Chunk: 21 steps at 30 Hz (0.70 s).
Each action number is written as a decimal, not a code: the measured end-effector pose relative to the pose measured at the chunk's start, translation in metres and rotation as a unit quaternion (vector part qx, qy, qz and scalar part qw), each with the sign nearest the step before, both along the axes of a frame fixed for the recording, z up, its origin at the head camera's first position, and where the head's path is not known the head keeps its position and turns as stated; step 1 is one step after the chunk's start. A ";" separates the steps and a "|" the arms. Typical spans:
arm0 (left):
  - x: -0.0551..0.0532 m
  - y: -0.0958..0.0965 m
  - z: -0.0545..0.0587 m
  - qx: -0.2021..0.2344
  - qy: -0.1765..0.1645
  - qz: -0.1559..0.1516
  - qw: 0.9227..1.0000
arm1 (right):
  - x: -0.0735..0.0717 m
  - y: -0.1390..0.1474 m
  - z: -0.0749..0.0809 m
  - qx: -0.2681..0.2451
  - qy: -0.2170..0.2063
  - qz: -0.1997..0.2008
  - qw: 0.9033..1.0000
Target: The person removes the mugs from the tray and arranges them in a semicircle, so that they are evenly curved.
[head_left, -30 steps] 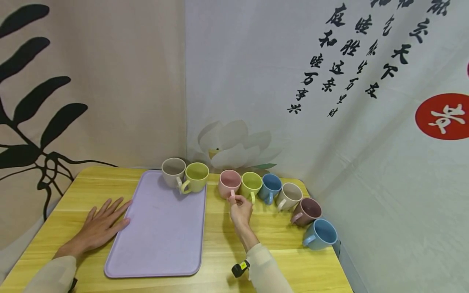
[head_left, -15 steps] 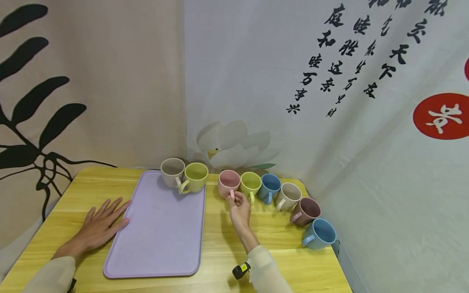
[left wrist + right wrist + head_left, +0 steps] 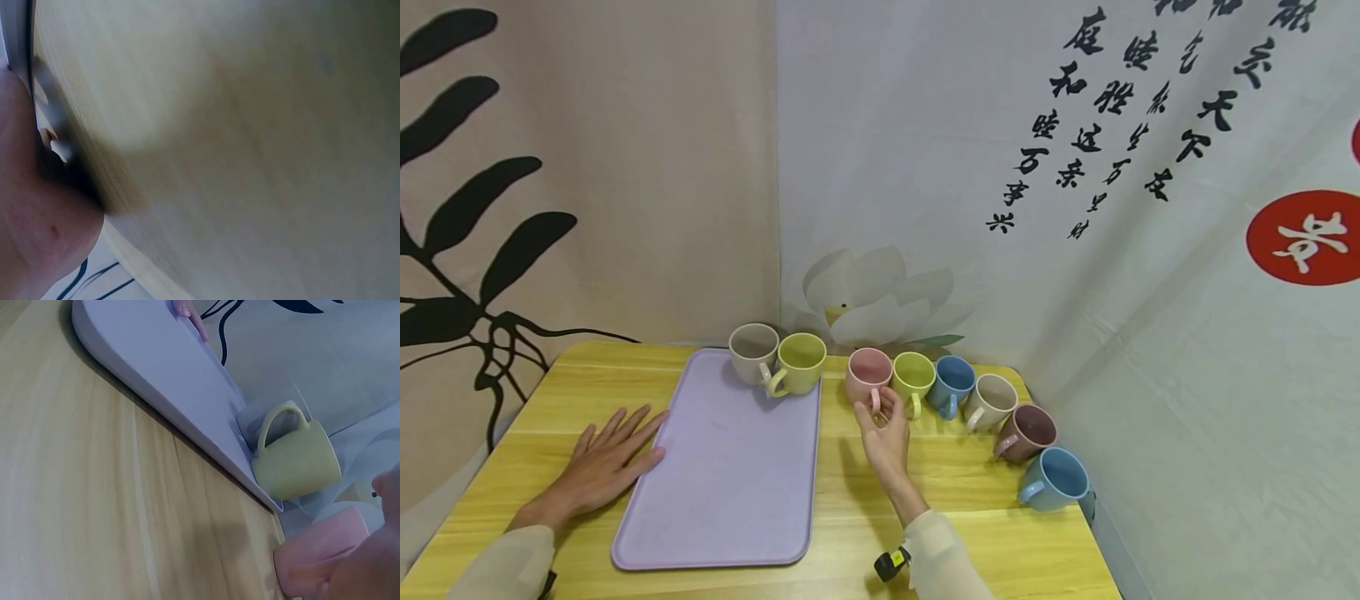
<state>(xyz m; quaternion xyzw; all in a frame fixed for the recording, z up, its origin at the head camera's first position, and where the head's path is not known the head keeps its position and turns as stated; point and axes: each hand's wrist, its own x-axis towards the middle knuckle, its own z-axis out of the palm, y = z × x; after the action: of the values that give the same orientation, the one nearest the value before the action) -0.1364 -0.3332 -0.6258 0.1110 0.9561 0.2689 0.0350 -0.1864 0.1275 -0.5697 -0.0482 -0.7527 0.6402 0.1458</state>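
A pink mug (image 3: 869,375) stands upright on the table just right of the lilac tray (image 3: 722,475), its handle toward me. My right hand (image 3: 887,437) is at that handle, thumb spread away to its left and fingers to its right. In the right wrist view the fingers overlap the pink mug (image 3: 319,547). Flat on the table lies my left hand (image 3: 606,467), fingers straight and fingertips at the tray's left edge. On the tray's far end stand a grey-beige mug (image 3: 754,354) and a yellow-green mug (image 3: 801,362), side by side.
Rightward from the pink mug runs a curved row: a yellow-green mug (image 3: 913,377), a blue mug (image 3: 955,382), a cream mug (image 3: 992,402), a mauve mug (image 3: 1028,433) and a light blue mug (image 3: 1054,479) near the table's right edge. A printed cloth backdrop (image 3: 880,167) hangs behind.
My right thumb and fingers have parted from their pinch on the pink mug's handle, the thumb moving left. The mug and my left hand stay in place.
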 end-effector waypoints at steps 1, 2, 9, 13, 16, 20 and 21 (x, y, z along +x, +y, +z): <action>0.000 0.000 0.000 0.000 0.001 0.000 1.000 | 0.001 0.000 0.001 0.007 0.004 -0.001 1.000; 0.000 0.000 0.000 -0.001 0.001 0.000 1.000 | 0.001 -0.001 0.001 0.013 0.009 -0.002 1.000; 0.000 -0.001 0.000 -0.001 -0.004 0.001 1.000 | 0.005 -0.003 0.006 0.057 0.043 -0.014 0.997; -0.001 -0.001 0.001 -0.002 -0.004 0.002 1.000 | 0.007 -0.005 0.010 0.084 0.063 -0.020 0.994; -0.001 -0.001 0.001 -0.002 -0.003 0.001 1.000 | 0.010 -0.008 0.015 0.105 0.073 -0.022 0.992; -0.001 0.000 0.001 -0.003 -0.003 0.002 1.000 | 0.016 -0.015 0.023 0.107 0.086 -0.002 0.991; -0.001 0.000 0.000 -0.003 -0.004 0.002 1.000 | 0.017 -0.017 0.024 0.105 0.090 0.005 0.990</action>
<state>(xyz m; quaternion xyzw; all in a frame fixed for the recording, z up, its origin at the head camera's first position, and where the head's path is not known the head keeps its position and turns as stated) -0.1372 -0.3333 -0.6253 0.1079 0.9570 0.2666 0.0381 -0.1694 0.1101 -0.5454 0.0286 -0.7998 0.5601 0.2137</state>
